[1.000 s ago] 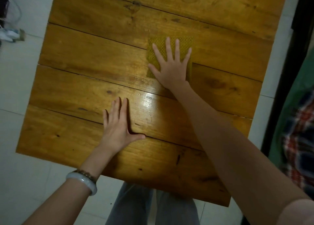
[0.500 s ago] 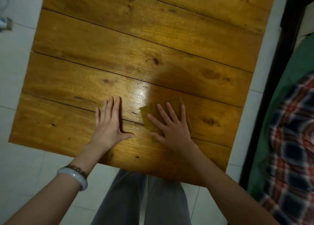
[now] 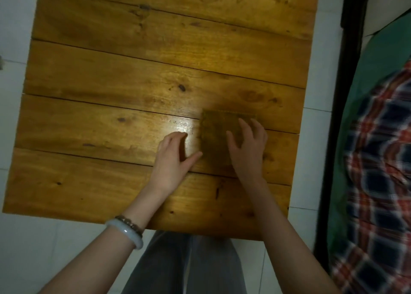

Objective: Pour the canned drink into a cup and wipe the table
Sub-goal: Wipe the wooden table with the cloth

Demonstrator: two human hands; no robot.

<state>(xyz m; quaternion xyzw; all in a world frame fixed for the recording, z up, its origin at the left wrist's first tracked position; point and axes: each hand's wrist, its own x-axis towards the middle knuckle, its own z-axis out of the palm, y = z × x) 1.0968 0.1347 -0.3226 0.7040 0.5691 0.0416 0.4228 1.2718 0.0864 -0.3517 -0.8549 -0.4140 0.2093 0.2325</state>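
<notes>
right grip point(image 3: 246, 150) fingers bent, tips pressing one cloth point(image 3: 214, 133); left grip point(image 3: 172, 162) loosely curled, empty; one table point(image 3: 133, 71).

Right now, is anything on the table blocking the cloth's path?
Nothing visible does. The right hand rests on the cloth; only the left hand sits close, on the table just off the cloth's left edge.

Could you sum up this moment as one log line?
phase: wiping table | right hand: pressing cloth | left hand: beside cloth, holding nothing
</notes>
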